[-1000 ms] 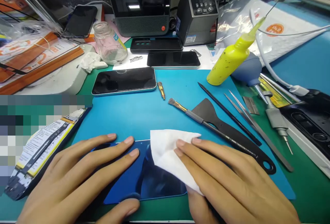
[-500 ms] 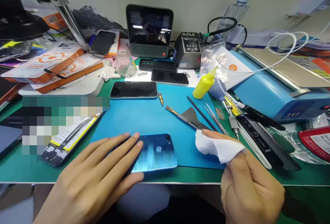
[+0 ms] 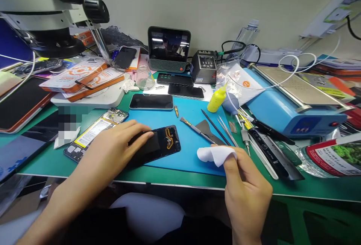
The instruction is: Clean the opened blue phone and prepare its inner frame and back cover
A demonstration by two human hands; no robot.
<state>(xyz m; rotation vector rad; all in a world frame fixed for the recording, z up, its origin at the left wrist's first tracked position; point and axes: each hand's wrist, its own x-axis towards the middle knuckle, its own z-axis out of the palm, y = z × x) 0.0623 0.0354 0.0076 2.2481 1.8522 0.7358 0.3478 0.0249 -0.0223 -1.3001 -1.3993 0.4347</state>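
A phone back cover point(image 3: 159, 145) lies on the blue mat with its black inner face up and a gold flex part near its right end. My left hand point(image 3: 124, 139) grips its left part, which the fingers partly hide. Between the fingers and thumb of my right hand point(image 3: 245, 177) is a folded white cloth point(image 3: 218, 154), held above the mat's right front edge. Left of the cover, an opened phone point(image 3: 94, 132) shows its battery and circuit board, partly behind my left hand and forearm.
A brush point(image 3: 194, 129), a black pry stick point(image 3: 216, 126) and tweezers point(image 3: 227, 130) lie beyond my right hand. Behind stands a yellow bottle point(image 3: 216, 100). A blue heating plate point(image 3: 293, 113) is at right, a microscope point(image 3: 56, 30) at left. A dark-screened phone point(image 3: 151, 102) lies on the mat's back edge.
The back cover has been turned from its shiny blue outside to its black inside. My right hand, still holding the cloth, has moved left in view. The camera view has shifted.
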